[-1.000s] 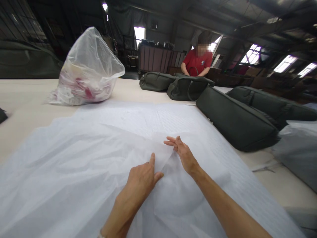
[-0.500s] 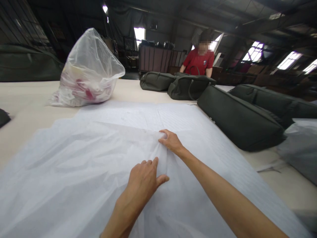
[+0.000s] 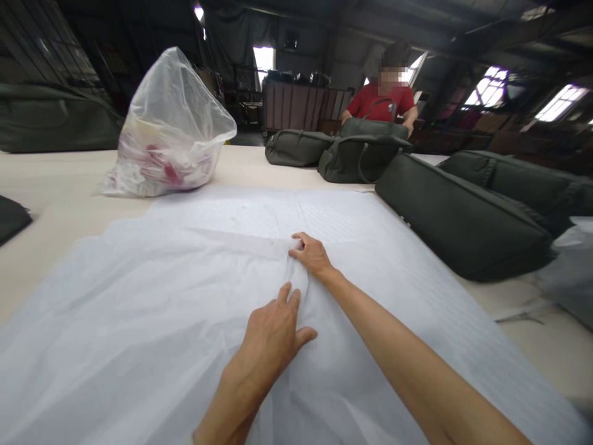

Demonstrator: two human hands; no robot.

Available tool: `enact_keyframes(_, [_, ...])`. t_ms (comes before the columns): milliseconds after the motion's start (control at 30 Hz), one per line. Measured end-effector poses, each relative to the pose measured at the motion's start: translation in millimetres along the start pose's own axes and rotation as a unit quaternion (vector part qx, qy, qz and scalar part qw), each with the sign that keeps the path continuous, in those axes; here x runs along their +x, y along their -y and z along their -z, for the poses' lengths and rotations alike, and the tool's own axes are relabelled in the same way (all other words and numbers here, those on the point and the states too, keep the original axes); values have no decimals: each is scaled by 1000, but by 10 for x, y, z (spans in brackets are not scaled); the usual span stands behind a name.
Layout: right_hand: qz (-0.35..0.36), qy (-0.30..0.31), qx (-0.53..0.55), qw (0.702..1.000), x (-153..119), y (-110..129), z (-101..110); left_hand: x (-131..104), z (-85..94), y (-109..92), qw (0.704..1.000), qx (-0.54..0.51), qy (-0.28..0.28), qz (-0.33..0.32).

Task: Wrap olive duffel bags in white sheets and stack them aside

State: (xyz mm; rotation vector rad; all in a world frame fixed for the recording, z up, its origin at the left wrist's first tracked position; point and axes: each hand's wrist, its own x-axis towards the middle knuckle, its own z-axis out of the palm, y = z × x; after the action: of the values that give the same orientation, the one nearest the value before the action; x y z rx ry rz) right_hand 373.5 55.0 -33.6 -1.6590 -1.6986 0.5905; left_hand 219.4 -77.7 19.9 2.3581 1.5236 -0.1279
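Thin whitish plastic bags (image 3: 152, 296) lie flat and wrinkled in a layered stack in front of me. My right hand (image 3: 311, 252) is closed at the far edge of the top plastic bag, its thumb and fingers curled on the film, which gathers into small folds there. Nearer to me, my left hand (image 3: 274, 324) rests on the same film, palm down. Its fingers stretch forward and its thumb sticks out to the right. Nothing is gripped in it.
A clear plastic sack (image 3: 173, 139) with crumpled scraps stands at the back left. Dark green bags (image 3: 463, 216) line the right side; another bag (image 3: 55, 117) is at far left. Across the table (image 3: 250, 161), a person in red (image 3: 382, 99) handles a green bag.
My right hand has shifted slightly left with the film edge. My left hand's fingers have spread and moved slightly forward. The person opposite now has a green bag raised in front.
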Motion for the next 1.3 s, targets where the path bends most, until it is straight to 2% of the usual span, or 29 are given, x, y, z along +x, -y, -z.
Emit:
enact_keyframes(100, [11,-37,10,999,-16,-82,8,44,-61,35,1000,-9,3,22])
enact_keyframes(167, [33,-83,36,995,-79,-144,61,67,-75,48,999,-26,9,33])
enact_keyframes(233, [82,-130,35,988,-196,-202,130,81,-80,53,998,-38,12,39])
enact_keyframes(267, [116,-135,17,984,-268,-227,161,85,-84,55,998,-40,11,42])
enact_keyframes(333, [189,-89,-47,977,-415,-262,199,91,-102,60,998,-42,2,50])
enact_keyframes(400, [239,-6,-123,963,-527,-275,202,95,-124,71,997,-43,-13,56])
enact_keyframes(467, [244,40,-176,953,-583,-271,184,95,-132,85,997,-47,-15,58])
enact_keyframes(500, [236,38,-188,953,-593,-267,175,92,-128,91,997,-49,-12,57])
enact_keyframes(600, [226,-33,-180,957,-601,-252,179,76,-87,97,997,-59,6,52])
enact_keyframes(733, [277,-136,-136,942,-675,-228,240,50,-31,92,995,-82,22,47])
enact_keyframes(900, [308,-178,-122,927,-810,-185,276,47,-9,106,993,-110,20,44])
enact_keyframes(967, [329,-152,-133,923,-838,-166,274,54,0,107,992,-118,17,47])
enact_keyframes(1067, [347,-71,-151,923,-833,-136,266,68,6,104,990,-131,7,51])
enact_keyframes(1167, [341,-12,-163,926,-770,-113,243,73,-31,128,990,-133,-7,45])
enact_keyframes(1300, [322,66,-183,926,-667,-105,195,46,-102,199,996,-84,-25,10])
